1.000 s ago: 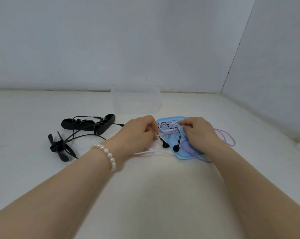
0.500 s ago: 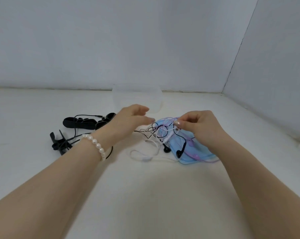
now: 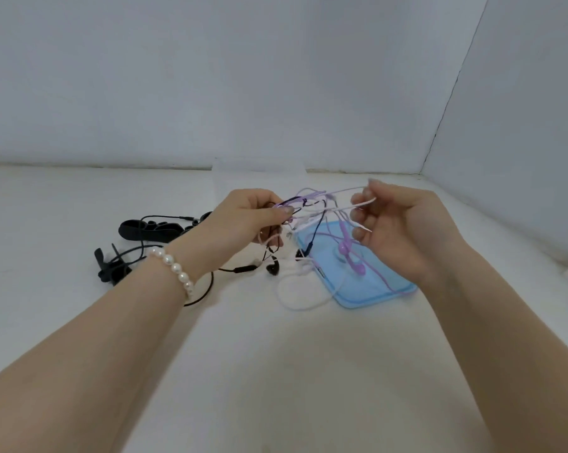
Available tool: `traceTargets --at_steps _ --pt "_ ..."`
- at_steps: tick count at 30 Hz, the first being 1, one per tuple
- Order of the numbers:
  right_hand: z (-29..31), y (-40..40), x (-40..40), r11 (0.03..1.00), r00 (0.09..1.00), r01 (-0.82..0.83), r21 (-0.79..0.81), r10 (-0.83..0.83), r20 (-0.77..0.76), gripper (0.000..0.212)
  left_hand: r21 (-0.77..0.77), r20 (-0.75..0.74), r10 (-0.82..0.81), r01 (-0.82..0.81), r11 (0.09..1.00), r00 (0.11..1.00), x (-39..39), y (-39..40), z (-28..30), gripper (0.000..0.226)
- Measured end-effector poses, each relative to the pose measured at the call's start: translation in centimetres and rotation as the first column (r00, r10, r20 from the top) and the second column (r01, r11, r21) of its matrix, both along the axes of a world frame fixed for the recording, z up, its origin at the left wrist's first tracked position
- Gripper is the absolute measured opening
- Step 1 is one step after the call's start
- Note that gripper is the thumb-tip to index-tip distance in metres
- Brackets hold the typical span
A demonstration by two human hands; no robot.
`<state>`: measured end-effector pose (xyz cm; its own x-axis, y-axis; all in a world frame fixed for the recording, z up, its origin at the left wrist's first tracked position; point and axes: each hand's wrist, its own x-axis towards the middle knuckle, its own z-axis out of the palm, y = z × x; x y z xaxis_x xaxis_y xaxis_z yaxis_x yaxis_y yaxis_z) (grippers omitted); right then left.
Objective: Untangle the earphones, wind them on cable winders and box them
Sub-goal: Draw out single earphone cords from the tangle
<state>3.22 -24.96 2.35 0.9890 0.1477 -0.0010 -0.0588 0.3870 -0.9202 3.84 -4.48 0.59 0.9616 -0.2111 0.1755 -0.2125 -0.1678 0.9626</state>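
A tangle of black, white and purple earphone cables [image 3: 312, 207] hangs in the air between my hands. My left hand [image 3: 243, 217] pinches the knotted bunch at its left side. My right hand [image 3: 397, 223] pinches a white and purple strand pulled out to the right. Purple earbuds [image 3: 349, 253] dangle over a light blue lid [image 3: 361, 282]. A black earbud [image 3: 272, 268] and a white cable loop [image 3: 295, 299] lie on the table. Black cable winders [image 3: 152, 230] lie at the left, with a smaller black one [image 3: 111, 268] in front of them.
A clear plastic box [image 3: 259, 171] stands at the back of the white table, behind my hands. Grey walls close the back and the right side. A black cable trails under my left wrist.
Both hands have lifted off the table with the cable tangle and drawn apart, stretching strands between them. The earbuds now hang above the blue lid.
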Motion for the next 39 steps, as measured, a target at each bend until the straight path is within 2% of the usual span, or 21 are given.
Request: traceTargets --at_steps 3,6,8,10,13,14,17,18,19,21,25,28,30,32,36,39 --pt "0.0 -0.2 -0.1 0.997 0.996 -0.059 0.042 0.062 -0.068 0.014 -0.038 -0.049 0.028 -0.030 0.999 0.998 0.1 -0.1 0.0 0.022" --pt "0.1 -0.4 0.0 0.997 0.996 -0.064 0.040 0.067 -0.062 0.013 -0.130 -0.101 0.040 -0.053 0.990 0.994 0.3 -0.2 0.1 0.027" --pt "0.0 -0.6 0.2 0.994 0.996 -0.061 0.093 0.067 -0.062 0.014 -0.128 -0.118 0.033 -0.048 0.991 0.993 0.2 -0.2 0.2 0.029" --pt "-0.1 -0.6 0.3 0.987 0.996 -0.036 0.158 0.048 -0.070 0.014 -0.118 -0.131 0.032 -0.047 0.992 0.991 0.1 -0.2 0.2 0.029" --pt "0.1 -1.3 0.5 0.962 0.997 0.051 0.269 -0.034 -0.070 0.017 -0.181 -0.150 0.081 -0.108 0.978 0.985 0.2 0.3 0.3 0.028" --pt "0.2 -1.9 0.6 0.964 0.996 0.074 0.256 -0.059 -0.066 0.019 -0.205 -0.148 0.092 -0.121 0.971 0.985 0.3 0.5 0.4 0.027" --pt "0.5 -3.0 0.5 0.988 0.988 0.153 -0.026 -0.153 0.014 0.024 -0.226 -0.116 0.089 -0.113 0.967 0.989 0.1 1.1 0.3 0.021" --pt "0.6 -3.1 0.5 0.985 0.987 0.158 -0.070 -0.154 0.054 0.024 -0.215 -0.099 0.089 -0.109 0.971 0.991 0.1 1.1 0.3 0.018" --pt "0.7 -3.2 0.3 0.990 0.988 0.136 -0.048 -0.132 0.082 0.024 -0.192 -0.080 0.097 -0.110 0.975 0.992 0.1 1.1 0.3 0.014" --pt "1.2 -3.4 0.1 0.993 0.991 0.041 0.108 -0.054 0.123 0.024 -0.141 -0.046 0.124 -0.130 0.981 0.991 0.1 1.1 0.2 0.011" --pt "1.8 -4.1 -0.5 0.944 0.974 -0.123 0.306 0.055 0.222 0.026 -0.107 -0.019 0.117 -0.118 0.987 0.993 -0.2 0.7 0.1 0.011" --pt "1.9 -4.2 -0.8 0.889 0.967 -0.163 0.427 0.057 0.249 0.024 -0.073 0.011 0.083 -0.082 0.994 0.996 -0.3 0.4 0.1 0.014" --pt "2.0 -4.3 -1.0 0.881 0.967 -0.143 0.451 0.026 0.254 0.020 -0.065 0.026 0.049 -0.047 0.997 0.998 -0.4 0.3 0.0 0.016" --pt "2.3 -4.3 -1.3 0.910 0.961 -0.129 0.395 0.017 0.276 0.017 -0.083 0.033 0.017 -0.014 0.996 0.999 -0.5 0.2 0.0 0.016" --pt "2.8 -3.4 -1.8 0.962 0.929 -0.182 0.203 0.100 0.356 0.010 -0.160 0.004 -0.020 0.021 0.987 1.000 -0.8 -0.2 0.1 0.014" --pt "2.6 -2.5 -1.7 0.999 0.934 -0.010 -0.036 0.022 0.357 0.008 -0.227 -0.018 -0.039 0.034 0.973 0.999 -1.0 -0.4 0.3 0.010"
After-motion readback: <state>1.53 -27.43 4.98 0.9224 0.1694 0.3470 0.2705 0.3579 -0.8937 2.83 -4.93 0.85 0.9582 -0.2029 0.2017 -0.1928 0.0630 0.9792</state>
